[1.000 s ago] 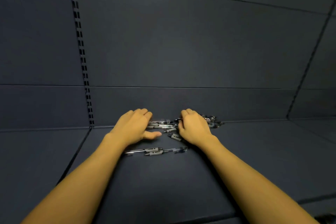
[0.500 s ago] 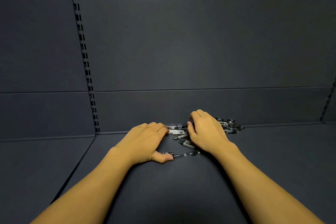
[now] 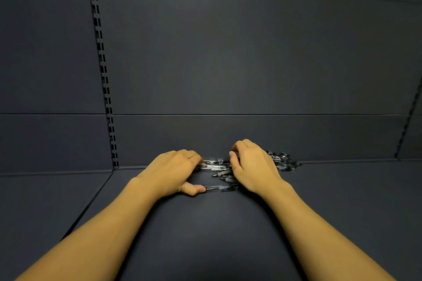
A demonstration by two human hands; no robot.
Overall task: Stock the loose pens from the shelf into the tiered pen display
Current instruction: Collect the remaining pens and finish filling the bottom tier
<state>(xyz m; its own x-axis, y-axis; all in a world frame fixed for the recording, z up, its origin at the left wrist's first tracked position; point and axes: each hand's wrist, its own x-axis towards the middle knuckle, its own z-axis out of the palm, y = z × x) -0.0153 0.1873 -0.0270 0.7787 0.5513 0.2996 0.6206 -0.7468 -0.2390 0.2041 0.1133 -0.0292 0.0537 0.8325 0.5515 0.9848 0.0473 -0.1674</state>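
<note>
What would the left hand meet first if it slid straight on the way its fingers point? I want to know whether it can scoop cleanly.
Probably the loose pens: the left hand points right and toward the back, and they lie just off its fingers. Depth is unclear.

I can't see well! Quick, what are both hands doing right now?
Left hand: fingers curled over the loose pens, gathering them; an actual grip cannot be told.
Right hand: curled over the pens too; grip cannot be told.

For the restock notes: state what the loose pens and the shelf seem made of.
Pens: likely clear glossy plastic barrels, since they glint and look see-through, with dark matte grips. Shelf: probably painted metal, smooth matte dark grey; material uncertain.
</note>
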